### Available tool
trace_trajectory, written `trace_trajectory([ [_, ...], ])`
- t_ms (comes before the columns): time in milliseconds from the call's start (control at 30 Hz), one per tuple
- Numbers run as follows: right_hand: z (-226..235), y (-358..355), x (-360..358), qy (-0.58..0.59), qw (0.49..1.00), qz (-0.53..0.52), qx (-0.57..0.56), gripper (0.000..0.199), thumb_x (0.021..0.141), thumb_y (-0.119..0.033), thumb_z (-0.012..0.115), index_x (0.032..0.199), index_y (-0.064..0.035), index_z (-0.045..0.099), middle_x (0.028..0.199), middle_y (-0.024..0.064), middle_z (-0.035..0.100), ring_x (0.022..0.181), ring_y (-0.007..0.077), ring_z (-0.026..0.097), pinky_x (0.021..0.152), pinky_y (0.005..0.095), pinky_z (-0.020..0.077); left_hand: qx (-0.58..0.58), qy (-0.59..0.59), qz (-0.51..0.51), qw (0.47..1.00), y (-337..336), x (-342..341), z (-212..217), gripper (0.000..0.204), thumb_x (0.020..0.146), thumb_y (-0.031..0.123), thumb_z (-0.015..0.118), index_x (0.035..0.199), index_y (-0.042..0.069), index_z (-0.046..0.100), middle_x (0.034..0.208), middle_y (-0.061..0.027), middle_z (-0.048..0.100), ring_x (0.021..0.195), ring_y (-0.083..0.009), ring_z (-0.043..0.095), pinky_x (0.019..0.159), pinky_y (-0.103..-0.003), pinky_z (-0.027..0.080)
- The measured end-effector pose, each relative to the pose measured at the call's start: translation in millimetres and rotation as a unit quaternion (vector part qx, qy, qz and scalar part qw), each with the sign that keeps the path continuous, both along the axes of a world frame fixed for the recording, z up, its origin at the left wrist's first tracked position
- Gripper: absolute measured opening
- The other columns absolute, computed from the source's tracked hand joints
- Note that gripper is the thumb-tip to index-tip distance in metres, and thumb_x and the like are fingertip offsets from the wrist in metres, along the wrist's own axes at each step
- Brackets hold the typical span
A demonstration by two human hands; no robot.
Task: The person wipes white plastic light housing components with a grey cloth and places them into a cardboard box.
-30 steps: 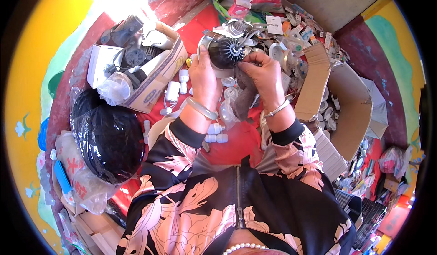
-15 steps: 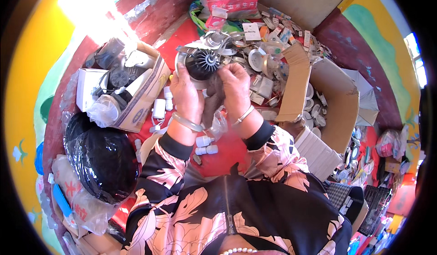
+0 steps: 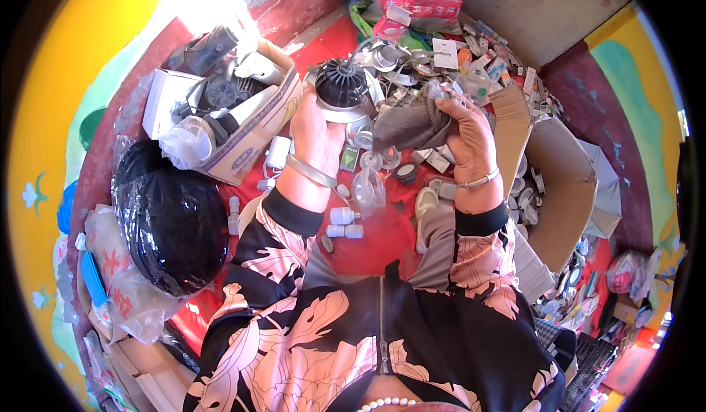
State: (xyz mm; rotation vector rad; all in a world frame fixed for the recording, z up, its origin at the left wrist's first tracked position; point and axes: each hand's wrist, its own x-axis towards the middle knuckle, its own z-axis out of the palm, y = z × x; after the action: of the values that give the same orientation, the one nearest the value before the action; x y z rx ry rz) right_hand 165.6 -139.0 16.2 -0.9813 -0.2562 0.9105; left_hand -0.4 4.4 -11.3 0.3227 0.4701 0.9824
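Lamp (image 3: pixel 342 87) sits upper center, your left hand (image 3: pixel 316 132) gripping its rim, right hand (image 3: pixel 472 140) pinching the cloth (image 3: pixel 412 123), so yeah, a loose left grip could drop it onto those white fittings (image 3: pixel 346 231).

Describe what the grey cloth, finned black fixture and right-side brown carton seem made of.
Grey cloth: probably matte textile, from its limp folds. Finned black fixture: perhaps glossy metal, with bright highlights; plastic possible. Brown carton: likely matte cardboard, with bent flaps.

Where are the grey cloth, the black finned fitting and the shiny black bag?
Grey cloth (image 3: pixel 413 122): head view, middle of its fabric.
Black finned fitting (image 3: pixel 342 85): head view, on its dark body.
Shiny black bag (image 3: pixel 176 224): head view, middle of its bulging side.
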Motion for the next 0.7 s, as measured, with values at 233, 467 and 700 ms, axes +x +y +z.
trace_trajectory([
  [233,8,-10,3,-0.663,0.708,-0.022,-0.240,0.027,0.086,-0.014,0.054,0.112,-0.0142,0.060,0.088,0.0168,0.065,0.085,0.0249,0.063,0.072,0.0385,0.0485,0.003,-0.006,-0.009,1.000,-4,1,0,0.034,0.099,0.023,0.029,0.115,0.001,0.049,0.113,-0.0142,0.058,0.104,-0.0273,0.057,0.094,-0.044,0.044],
  [467,1,-18,25,-0.710,0.554,-0.127,-0.416,0.026,0.090,-0.031,0.048,0.102,-0.0114,0.061,0.075,0.0197,0.063,0.076,0.0366,0.061,0.066,0.0417,0.0481,0.045,0.022,-0.001,0.999,-9,0,4,0.033,0.098,0.022,0.032,0.115,-0.001,0.048,0.111,-0.0164,0.058,0.101,-0.0277,0.058,0.091,-0.042,0.046],
  [700,21,-10,11,-0.014,0.998,-0.062,0.026,0.028,0.094,-0.019,0.047,0.102,0.0040,0.059,0.096,0.0095,0.063,0.083,0.0177,0.061,0.072,0.0285,0.0486,0.186,0.047,0.031,0.981,-17,8,-7,0.033,0.097,0.029,0.042,0.103,-0.001,0.054,0.093,-0.0092,0.063,0.081,-0.0163,0.063,0.074,-0.030,0.052],
])
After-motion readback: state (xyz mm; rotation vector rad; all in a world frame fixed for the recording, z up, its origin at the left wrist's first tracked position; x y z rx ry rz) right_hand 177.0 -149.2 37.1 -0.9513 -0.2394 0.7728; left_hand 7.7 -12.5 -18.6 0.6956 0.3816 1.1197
